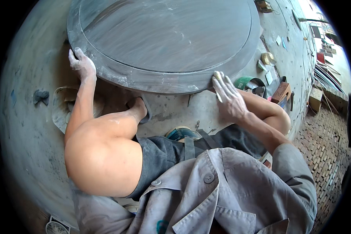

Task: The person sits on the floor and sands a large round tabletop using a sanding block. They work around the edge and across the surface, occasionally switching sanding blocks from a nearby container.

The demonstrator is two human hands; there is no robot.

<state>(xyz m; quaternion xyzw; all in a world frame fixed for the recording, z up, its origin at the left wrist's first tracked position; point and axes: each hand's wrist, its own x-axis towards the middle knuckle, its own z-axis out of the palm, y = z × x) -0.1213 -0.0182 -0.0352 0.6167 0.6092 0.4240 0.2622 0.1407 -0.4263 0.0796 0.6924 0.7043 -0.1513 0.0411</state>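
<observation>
A large round dark-grey disc (171, 35) with a raised border and a groove fills the upper middle, streaked with pale powder. At its left edge is my left hand (83, 65), dusted white, its side against the rim and its fingers apart. My right hand (231, 98) lies with straight fingers, the whitened fingertips on the front right of the border. Neither hand shows a tool; the palm of the right one is hidden. My bare legs are bent on both sides beneath the disc.
Right of the disc stand a green round container (246, 82) and a reddish brick (281, 93). A yellowish block (268, 59) and flat scraps lie beyond. At left are a dark crumpled lump (41, 97) and a pale bag-like container (60, 113). Brick paving (319, 144) borders the concrete floor.
</observation>
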